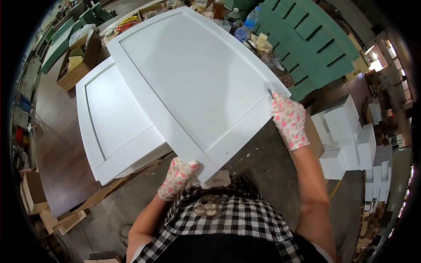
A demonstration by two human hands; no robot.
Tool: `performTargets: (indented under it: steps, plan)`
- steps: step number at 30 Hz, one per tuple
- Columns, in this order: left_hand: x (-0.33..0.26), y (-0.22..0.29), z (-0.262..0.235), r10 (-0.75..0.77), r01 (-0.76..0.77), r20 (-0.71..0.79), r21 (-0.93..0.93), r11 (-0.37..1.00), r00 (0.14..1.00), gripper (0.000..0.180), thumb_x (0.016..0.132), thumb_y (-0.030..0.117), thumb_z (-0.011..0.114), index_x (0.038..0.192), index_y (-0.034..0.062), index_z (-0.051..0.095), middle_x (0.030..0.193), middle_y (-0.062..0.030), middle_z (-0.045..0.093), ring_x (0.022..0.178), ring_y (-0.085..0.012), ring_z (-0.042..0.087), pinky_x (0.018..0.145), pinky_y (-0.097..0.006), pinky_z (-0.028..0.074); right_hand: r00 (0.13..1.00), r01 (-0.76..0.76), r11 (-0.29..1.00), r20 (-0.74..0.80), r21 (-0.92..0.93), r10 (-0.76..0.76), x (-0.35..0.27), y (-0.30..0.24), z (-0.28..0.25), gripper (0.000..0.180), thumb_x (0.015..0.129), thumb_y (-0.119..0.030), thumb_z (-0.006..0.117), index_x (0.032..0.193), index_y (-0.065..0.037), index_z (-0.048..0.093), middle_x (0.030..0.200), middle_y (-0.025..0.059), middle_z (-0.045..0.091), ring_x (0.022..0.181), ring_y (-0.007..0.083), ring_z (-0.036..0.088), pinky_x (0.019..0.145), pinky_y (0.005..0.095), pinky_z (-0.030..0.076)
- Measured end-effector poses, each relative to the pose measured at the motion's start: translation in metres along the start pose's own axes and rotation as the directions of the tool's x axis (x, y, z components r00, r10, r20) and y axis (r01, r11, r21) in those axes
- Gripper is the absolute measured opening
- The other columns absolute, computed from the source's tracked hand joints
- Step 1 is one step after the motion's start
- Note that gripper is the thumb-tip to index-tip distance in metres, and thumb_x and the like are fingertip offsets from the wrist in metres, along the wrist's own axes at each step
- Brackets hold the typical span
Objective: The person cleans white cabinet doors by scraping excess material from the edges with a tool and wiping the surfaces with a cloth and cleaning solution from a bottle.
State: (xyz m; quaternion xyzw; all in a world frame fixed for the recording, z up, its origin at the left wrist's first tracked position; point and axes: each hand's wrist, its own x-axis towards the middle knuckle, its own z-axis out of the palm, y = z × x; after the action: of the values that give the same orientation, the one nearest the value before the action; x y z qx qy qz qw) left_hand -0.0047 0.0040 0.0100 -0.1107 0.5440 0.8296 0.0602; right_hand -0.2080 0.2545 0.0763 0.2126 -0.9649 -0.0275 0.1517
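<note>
the near corner of the white panel door (193, 83) is hidden behind the left hand (177, 177) and a pale folded cloth or paper (218, 179) pressed under it, so the exact edge there cannot be made out. a second white panel (112, 122) lies beneath, with its right part covered by the upper door and only its left and near sides showing. what the right hand (288, 120) pinches is hard to tell: a thin dark sliver shows at the fingertips against the door's right corner, too small to identify. the fisheye rim blacks out the outer picture, and the boxes (76, 61), bottles (245, 24) and green foam pieces (307, 39) at the far side are bent and partly cut off.

both hands wear white gloves with pink spots. the left hand curls closed over the near corner of the upper door, fingers wrapped on its edge, forearm coming up from the lower left. the right arm stretches out long to the right, wrist straight, its fingers drawn together at the door's right corner, touching the edge; whether they clasp the door itself cannot be told.

the door rests tilted across the lower panel on a dark worktable (61, 144), in the middle of the scene, with stacked white blocks (351, 136) well apart to the right.
</note>
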Motion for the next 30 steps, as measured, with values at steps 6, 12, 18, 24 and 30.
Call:
performTargets:
  steps: [6,12,18,24,30]
  plan:
    - [-0.003,-0.003,-0.011,0.015,-0.019,0.047,0.09,0.996,0.999,0.032,0.09,0.029,0.059,0.085,-0.002,0.065,0.051,0.0003,0.055,0.04,-0.0054,0.047,0.038,-0.021,0.034,0.801,0.586,0.775,-0.02,0.236,-0.599,-0.079,-0.095,-0.03,0.007,0.082,-0.012,0.058,0.087,-0.007,0.059,0.062,0.0018,0.05,0.052,0.0168,0.051,0.043,0.0301,0.039]
    - [-0.011,-0.02,-0.01,0.133,-0.129,-0.059,0.06,0.99,0.989,0.035,0.094,0.029,0.053,0.084,-0.0021,0.064,0.049,0.0002,0.052,0.038,-0.0052,0.044,0.038,-0.02,0.032,0.804,0.559,0.589,-0.21,0.583,-0.556,-0.085,-0.094,-0.024,0.031,0.081,-0.008,0.06,0.111,-0.004,0.066,0.067,0.0008,0.06,0.049,0.0144,0.053,0.042,0.0284,0.043]
    - [-0.011,-0.023,-0.001,0.273,-0.238,-0.142,0.221,0.946,0.951,0.032,0.095,0.026,0.052,0.088,-0.0031,0.062,0.057,-0.0022,0.055,0.04,-0.0087,0.045,0.039,-0.023,0.034,0.975,0.139,0.885,0.095,0.445,-0.2,-0.022,-0.02,-0.014,0.02,0.088,-0.019,0.06,0.103,-0.009,0.067,0.071,0.0091,0.066,0.061,0.0256,0.064,0.054,0.037,0.05]
    - [-0.019,-0.083,-0.056,0.654,-0.411,0.081,0.834,0.368,0.752,0.029,0.099,0.019,0.048,0.113,-0.0048,0.059,0.095,-0.0114,0.062,0.073,-0.0165,0.059,0.063,-0.032,0.049,0.998,0.051,0.903,0.011,0.428,-0.062,0.033,0.068,0.013,0.026,0.088,-0.021,0.062,0.109,-0.008,0.069,0.096,0.0163,0.07,0.085,0.03,0.068,0.076,0.0381,0.053]
    - [-0.019,-0.088,-0.018,0.079,-0.311,-0.442,-0.482,0.819,0.894,0.032,0.096,0.022,0.057,0.117,-0.0015,0.058,0.115,-0.0116,0.062,0.101,-0.0212,0.062,0.086,-0.034,0.052,0.943,-0.179,0.081,0.147,0.98,0.299,0.03,0.076,0.033,0.02,0.094,-0.013,0.061,0.108,0.002,0.063,0.081,0.0011,0.065,0.07,0.0063,0.055,0.067,0.0226,0.047]
